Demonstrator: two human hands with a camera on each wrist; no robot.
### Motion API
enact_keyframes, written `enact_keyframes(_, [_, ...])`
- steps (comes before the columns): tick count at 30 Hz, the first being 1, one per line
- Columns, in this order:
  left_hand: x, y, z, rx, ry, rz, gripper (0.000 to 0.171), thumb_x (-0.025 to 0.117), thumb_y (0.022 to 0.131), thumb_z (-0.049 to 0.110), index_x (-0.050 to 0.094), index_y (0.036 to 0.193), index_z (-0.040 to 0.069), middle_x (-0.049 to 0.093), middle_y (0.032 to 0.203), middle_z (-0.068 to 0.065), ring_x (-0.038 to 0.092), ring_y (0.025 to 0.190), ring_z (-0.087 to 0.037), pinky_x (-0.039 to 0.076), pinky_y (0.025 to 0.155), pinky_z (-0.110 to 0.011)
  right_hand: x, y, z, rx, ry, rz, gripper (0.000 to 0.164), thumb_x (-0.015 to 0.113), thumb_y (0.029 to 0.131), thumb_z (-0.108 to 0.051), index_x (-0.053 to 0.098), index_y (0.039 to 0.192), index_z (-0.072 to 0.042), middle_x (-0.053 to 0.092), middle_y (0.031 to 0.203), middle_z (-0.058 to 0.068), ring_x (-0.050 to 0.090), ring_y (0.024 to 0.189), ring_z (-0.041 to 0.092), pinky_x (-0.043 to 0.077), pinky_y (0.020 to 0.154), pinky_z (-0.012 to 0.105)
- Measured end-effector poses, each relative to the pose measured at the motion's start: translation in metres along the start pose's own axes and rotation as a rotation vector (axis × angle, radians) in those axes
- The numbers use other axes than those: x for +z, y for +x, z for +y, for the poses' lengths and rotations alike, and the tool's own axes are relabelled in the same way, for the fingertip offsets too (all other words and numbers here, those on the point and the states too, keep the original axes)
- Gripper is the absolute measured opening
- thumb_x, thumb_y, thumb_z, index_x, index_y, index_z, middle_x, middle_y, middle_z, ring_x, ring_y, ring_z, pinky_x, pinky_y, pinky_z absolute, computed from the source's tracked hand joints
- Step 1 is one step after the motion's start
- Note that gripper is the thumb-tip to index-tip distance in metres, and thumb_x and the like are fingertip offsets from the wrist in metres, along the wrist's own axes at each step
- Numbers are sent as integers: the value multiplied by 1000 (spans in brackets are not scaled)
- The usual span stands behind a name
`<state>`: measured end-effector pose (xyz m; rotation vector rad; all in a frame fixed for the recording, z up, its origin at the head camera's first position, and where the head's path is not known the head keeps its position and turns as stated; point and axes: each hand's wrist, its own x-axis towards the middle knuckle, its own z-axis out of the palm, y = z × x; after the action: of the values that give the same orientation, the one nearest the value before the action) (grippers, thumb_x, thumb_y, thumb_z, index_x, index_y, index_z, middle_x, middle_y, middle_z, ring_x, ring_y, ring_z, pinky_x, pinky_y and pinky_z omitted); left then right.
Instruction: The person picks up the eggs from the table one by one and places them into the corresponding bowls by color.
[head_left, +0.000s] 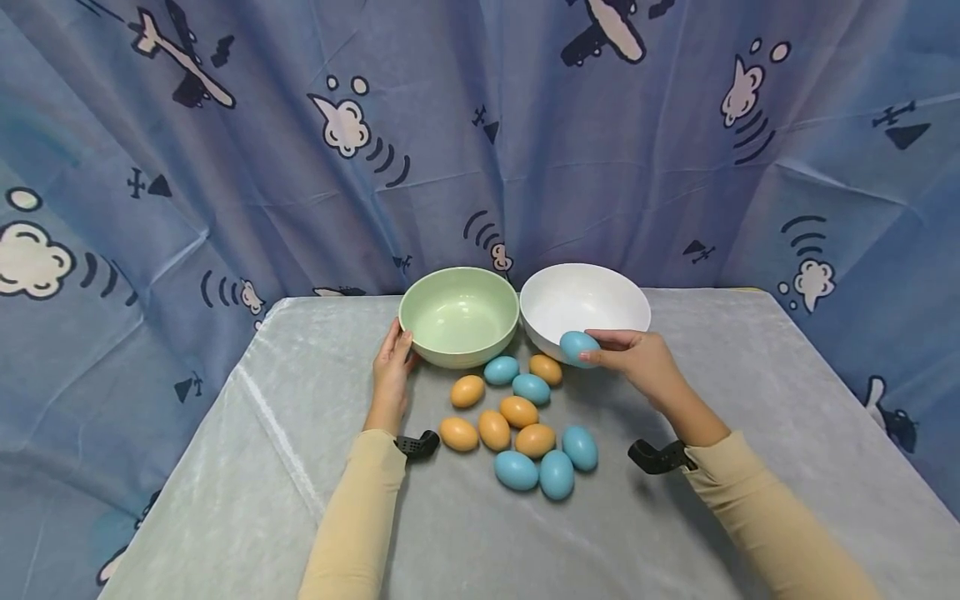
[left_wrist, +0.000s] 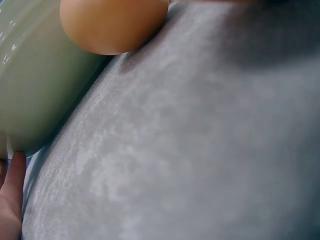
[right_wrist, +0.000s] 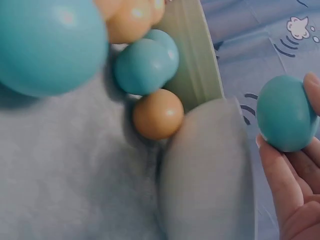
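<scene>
My right hand [head_left: 637,362] pinches a blue egg [head_left: 579,348] between thumb and fingers, at the near rim of the white bowl [head_left: 600,292]. In the right wrist view the same blue egg [right_wrist: 285,114] shows above the fingers. My left hand [head_left: 392,375] rests against the outer left side of the green bowl [head_left: 459,337], its fingers touching the wall. A straight finger [left_wrist: 14,180] meets that bowl low down in the left wrist view. Both bowls stand side by side, and the visible inside of each holds no eggs.
Several orange eggs [head_left: 493,431] and blue eggs [head_left: 557,475] lie loosely clustered on the grey cloth-covered table [head_left: 262,467], in front of the bowls. An orange egg [head_left: 545,369] sits close to the white bowl. A patterned blue curtain [head_left: 420,133] hangs behind.
</scene>
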<state>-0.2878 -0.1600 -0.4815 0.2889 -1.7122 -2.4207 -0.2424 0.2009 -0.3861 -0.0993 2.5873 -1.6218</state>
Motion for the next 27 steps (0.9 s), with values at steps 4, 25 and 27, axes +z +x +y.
enact_keyframes(4, [0,0,0,-12,-7,4,58,55,103,28,34,156,17,30,163,-4,32,150,-22,31,122,-47,-6,6,-6,14,12,9,59,81,84,-36,65,132,-7,71,111,-19,56,99,-14,50,82,7])
enact_keyframes(25, [1,0,0,-6,8,8,59,57,102,30,36,155,19,34,162,-2,35,148,-19,35,121,-44,-5,41,-16,51,-20,11,63,79,84,-42,64,133,-7,61,138,16,57,127,25,50,103,34])
enact_keyframes(27, [0,0,0,-11,9,8,59,57,102,31,36,156,20,34,162,-1,35,148,-18,35,120,-44,-5,45,-16,64,-10,14,62,80,84,-40,63,134,-6,61,139,16,56,130,28,48,107,40])
